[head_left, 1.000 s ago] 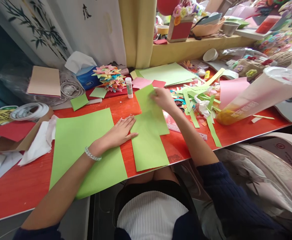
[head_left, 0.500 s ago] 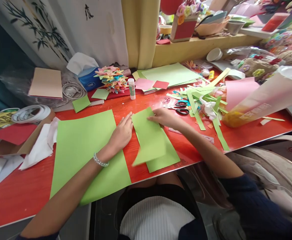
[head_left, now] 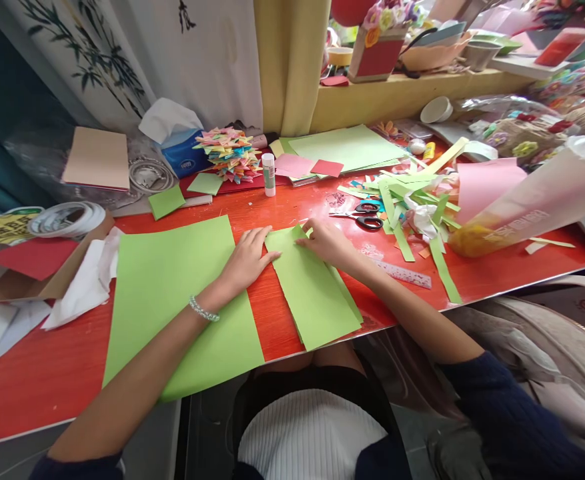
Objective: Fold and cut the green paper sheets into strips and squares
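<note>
Two green paper strips (head_left: 317, 293) lie one over the other on the red table, their edges not quite lined up at the right. My right hand (head_left: 328, 244) pinches the top sheet near its far right corner, where the edge lifts a little. My left hand (head_left: 248, 259) lies flat with fingers stretched out, its thumb and fingertips touching the far left corner of the strips. Under my left wrist rests a large green sheet (head_left: 172, 287), its near edge hanging over the table edge. Beyond my right hand are black-handled scissors (head_left: 365, 217) and a pink patterned ruler (head_left: 405, 273).
A glue stick (head_left: 269, 175) stands upright behind the papers. Green paper scraps (head_left: 397, 227) heap at the right, beside a large plastic cup (head_left: 537, 207) lying tilted. A blue tissue pack (head_left: 185, 153) and a pile of colourful folded paper (head_left: 229, 155) sit at the back.
The upper green strip has come down to the right, lying almost flat over the lower one. My left thumb has spread out onto its edge. More of the ruler shows.
</note>
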Tool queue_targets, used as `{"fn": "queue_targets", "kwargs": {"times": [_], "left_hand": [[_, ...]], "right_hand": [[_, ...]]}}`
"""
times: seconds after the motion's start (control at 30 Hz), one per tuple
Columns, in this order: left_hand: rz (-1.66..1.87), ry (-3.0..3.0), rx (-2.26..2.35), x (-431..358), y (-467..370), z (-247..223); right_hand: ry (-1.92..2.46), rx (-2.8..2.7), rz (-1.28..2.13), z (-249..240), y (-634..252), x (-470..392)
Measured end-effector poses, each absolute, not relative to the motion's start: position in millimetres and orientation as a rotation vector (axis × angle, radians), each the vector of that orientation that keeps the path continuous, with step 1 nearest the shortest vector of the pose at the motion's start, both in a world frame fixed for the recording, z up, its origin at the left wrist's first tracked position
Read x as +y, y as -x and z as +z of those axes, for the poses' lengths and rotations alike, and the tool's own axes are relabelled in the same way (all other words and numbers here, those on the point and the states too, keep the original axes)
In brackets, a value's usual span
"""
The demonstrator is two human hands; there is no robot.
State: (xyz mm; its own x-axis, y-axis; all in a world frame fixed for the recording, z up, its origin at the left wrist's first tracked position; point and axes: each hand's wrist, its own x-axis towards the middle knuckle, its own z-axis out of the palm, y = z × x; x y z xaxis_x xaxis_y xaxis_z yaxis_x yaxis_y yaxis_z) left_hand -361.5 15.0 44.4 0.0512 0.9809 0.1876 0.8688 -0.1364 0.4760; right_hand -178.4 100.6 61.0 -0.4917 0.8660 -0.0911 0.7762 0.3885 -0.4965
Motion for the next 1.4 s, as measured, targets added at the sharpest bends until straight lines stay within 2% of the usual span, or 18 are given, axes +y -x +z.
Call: {"fn": "queue_targets", "kwargs": {"times": [0.2,0.37,0.63,0.93,1.4], "left_hand": [[0.868,-1.911,1.815,18,363,47],[1.128,-1.674,1.646,18,368,50],[1.496,-1.435,1.524,21,372,59],[1.455,-1.519,1.526,16,376,68],[1.399,-1.746,1.666,10,374,78]], "right_hand": [[1.377,-2.422,0.601,59,177,100],[1.208,-2.243,0.724,60,172,104],[0.838,-1.814,1.483,65,167,105],[0.736,-1.634,1.419,57,169,101],[0.59,-1.564,1.715,68,174,90]]}}
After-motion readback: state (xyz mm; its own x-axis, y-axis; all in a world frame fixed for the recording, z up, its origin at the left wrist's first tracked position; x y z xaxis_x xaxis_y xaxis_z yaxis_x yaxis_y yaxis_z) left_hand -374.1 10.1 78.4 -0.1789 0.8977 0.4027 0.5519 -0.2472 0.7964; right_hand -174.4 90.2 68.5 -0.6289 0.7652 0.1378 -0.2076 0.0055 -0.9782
